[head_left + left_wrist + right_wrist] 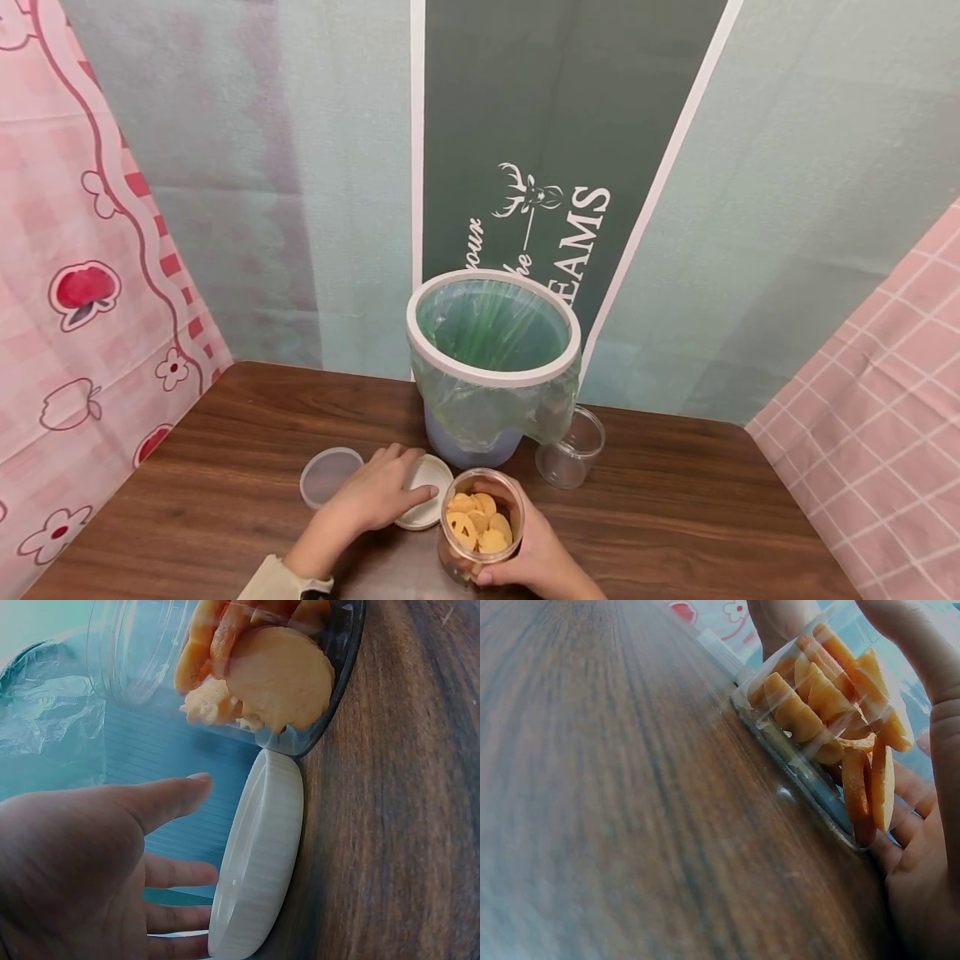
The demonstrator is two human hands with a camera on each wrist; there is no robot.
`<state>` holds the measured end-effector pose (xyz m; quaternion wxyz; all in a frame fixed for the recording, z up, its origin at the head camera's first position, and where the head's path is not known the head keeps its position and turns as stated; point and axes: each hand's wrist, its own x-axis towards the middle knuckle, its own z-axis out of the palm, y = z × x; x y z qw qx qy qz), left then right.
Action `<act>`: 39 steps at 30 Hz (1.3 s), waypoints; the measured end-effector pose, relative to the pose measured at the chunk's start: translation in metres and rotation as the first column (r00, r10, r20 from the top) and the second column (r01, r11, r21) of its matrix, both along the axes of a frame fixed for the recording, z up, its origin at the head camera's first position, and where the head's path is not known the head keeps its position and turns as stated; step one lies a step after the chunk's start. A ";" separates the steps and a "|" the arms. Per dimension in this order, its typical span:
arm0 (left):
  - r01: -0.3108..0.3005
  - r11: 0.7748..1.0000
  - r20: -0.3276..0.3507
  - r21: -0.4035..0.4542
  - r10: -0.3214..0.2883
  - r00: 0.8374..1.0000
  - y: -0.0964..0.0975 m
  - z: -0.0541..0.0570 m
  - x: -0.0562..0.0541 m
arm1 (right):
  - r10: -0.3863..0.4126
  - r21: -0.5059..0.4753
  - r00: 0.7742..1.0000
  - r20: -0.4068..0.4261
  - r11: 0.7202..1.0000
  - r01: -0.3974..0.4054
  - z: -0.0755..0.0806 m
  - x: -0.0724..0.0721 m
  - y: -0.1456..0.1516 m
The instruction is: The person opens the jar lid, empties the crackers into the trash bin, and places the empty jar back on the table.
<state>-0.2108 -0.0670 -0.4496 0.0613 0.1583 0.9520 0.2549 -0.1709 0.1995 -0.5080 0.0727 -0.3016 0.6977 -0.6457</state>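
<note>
In the head view my right hand [542, 552] grips a clear plastic jar [453, 563] round its side, thumb at the near side. Round golden cookies [492, 540] fill part of it. The jar's base is close over the wood in the right wrist view. My left hand [381, 490] is spread over a white ribbed lid [435, 475] that lies on the table with its hollow side up. The left wrist view has the fingertips right at the lid's [259, 859] rim, the thumb straight and apart from it.
Behind the hands stands a blue bin [468, 450] with a white rim and a green plastic bag [480, 408]. Another clear jar [564, 467] is to its right. A translucent round lid [328, 473] lies left of the white one. Curtains surround the brown table [675, 517].
</note>
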 end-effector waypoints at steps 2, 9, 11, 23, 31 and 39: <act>0.000 1.000 -0.005 0.002 0.000 1.000 0.000 0.000 0.001 | 0.000 0.002 1.000 -0.005 1.000 0.000 0.000 0.000 0.000; -0.003 1.000 -0.021 -0.002 0.003 1.000 0.001 -0.001 0.002 | -0.009 0.029 0.999 -0.038 1.000 0.010 0.001 0.001 0.000; -0.005 1.000 -0.021 -0.006 0.005 1.000 0.001 -0.001 0.002 | -0.006 0.031 0.999 -0.045 0.999 0.008 0.002 0.001 0.000; 0.004 1.000 -0.041 -0.027 -0.005 0.999 0.003 -0.001 0.002 | -0.019 0.025 1.000 -0.021 0.999 0.019 0.001 0.001 0.000; 0.009 0.999 -0.048 -0.037 -0.011 0.999 0.004 -0.001 0.002 | -0.020 0.022 1.000 -0.012 1.000 0.021 0.000 0.001 0.001; 0.010 0.999 -0.063 -0.037 -0.012 0.998 0.005 -0.001 0.001 | -0.017 0.000 1.000 0.001 1.000 0.017 0.000 0.002 0.000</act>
